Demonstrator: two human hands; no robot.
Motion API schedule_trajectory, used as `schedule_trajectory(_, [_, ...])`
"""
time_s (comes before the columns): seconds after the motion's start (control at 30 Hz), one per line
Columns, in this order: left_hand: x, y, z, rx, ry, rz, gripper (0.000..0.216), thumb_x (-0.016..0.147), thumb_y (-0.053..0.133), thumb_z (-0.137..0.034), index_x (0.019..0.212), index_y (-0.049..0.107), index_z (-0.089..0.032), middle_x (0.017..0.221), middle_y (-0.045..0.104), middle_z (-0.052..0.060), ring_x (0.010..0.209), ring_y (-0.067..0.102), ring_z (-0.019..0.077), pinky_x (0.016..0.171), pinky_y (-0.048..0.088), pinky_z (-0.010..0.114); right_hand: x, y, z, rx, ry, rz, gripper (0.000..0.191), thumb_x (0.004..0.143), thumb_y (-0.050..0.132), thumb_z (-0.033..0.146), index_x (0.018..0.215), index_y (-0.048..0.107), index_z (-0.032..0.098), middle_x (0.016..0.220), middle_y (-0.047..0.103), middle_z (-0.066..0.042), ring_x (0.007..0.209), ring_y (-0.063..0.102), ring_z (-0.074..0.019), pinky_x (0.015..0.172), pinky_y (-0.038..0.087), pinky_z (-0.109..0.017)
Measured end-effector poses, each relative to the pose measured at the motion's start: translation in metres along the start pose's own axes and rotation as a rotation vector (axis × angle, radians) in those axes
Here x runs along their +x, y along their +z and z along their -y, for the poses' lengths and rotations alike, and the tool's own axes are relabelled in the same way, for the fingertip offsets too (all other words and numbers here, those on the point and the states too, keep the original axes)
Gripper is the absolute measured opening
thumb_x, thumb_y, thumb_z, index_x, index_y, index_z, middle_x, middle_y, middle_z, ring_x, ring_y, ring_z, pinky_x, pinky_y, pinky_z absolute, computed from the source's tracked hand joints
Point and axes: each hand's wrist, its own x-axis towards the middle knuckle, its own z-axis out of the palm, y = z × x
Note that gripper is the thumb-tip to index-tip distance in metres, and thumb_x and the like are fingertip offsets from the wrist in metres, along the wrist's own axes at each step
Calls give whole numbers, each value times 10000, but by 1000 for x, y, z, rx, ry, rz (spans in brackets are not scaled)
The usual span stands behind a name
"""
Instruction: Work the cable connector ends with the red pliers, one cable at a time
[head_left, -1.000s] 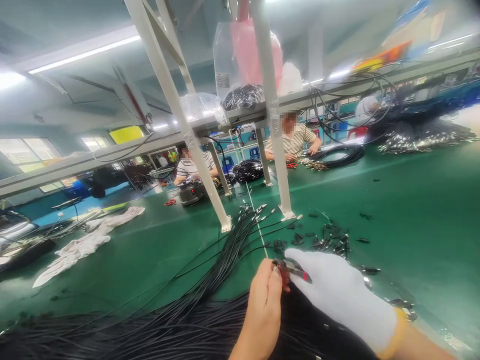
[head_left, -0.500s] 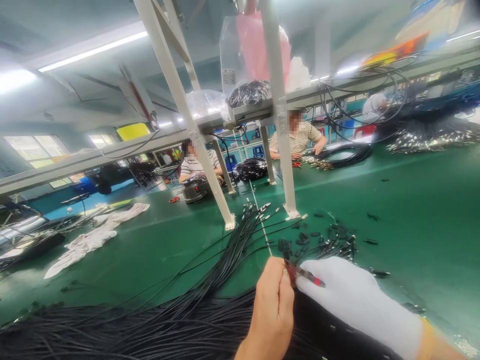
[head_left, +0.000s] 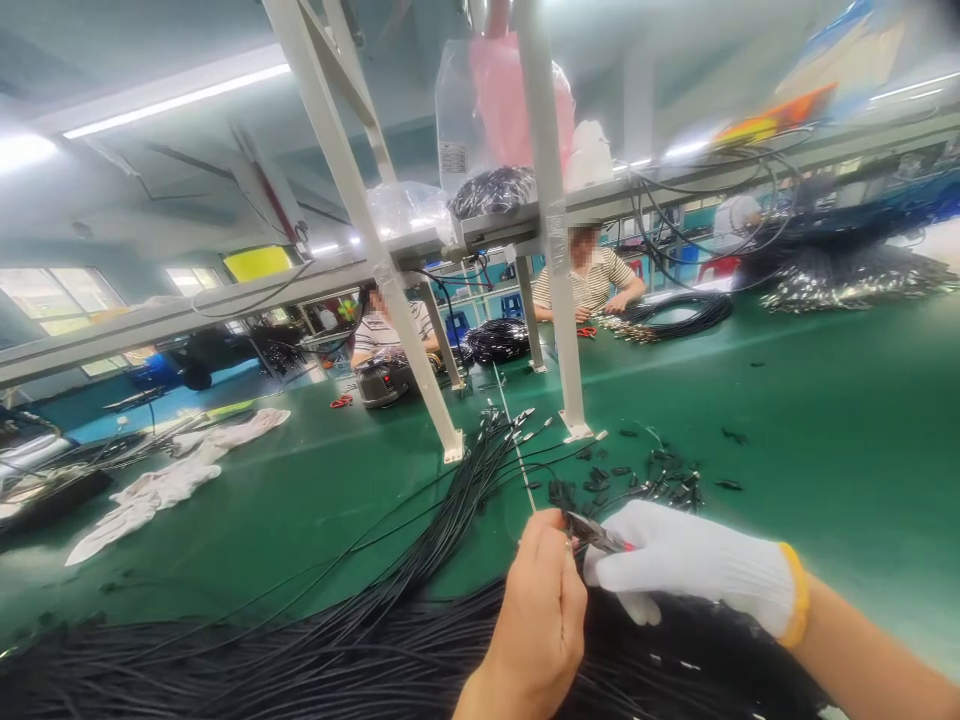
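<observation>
My left hand (head_left: 534,605), bare, is closed with its thumb and fingers pinched on a black cable, mostly hidden by the fingers. Wrapped in a white glove with a yellow cuff, my right hand (head_left: 690,565) grips small pliers (head_left: 598,533) with red on the handles. The jaws of the pliers meet the dark piece at my left fingertips. A thick heap of black cables (head_left: 247,665) lies beneath both hands. From it a bundle (head_left: 442,520) runs away across the green table (head_left: 810,430), ending in metal-tipped connectors (head_left: 517,420).
Beyond my hands lie loose black pieces (head_left: 598,480) and cut connector ends (head_left: 675,488). White frame posts (head_left: 562,330) stand on the table. A white cloth (head_left: 165,490) lies at left; a coiled cable bundle (head_left: 690,315) lies near a seated person (head_left: 585,280). Another person (head_left: 390,325) sits farther left.
My right hand has turned, and the pliers now show more of their metal jaws beside my left fingertips. My left hand stays closed. The view has shifted slightly.
</observation>
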Motion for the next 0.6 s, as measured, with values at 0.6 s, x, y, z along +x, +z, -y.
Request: schedule_trajectory(0.6, [3,-3,-17,-442,-452,-72,257,973,343,-276,750,448,-208,782,455,6,758,423,168,719,352,290,13,47,-10,-719,123,-514,348,938,381,439,774,624,251,749,668,-19,634,543,-156,588,269,-280])
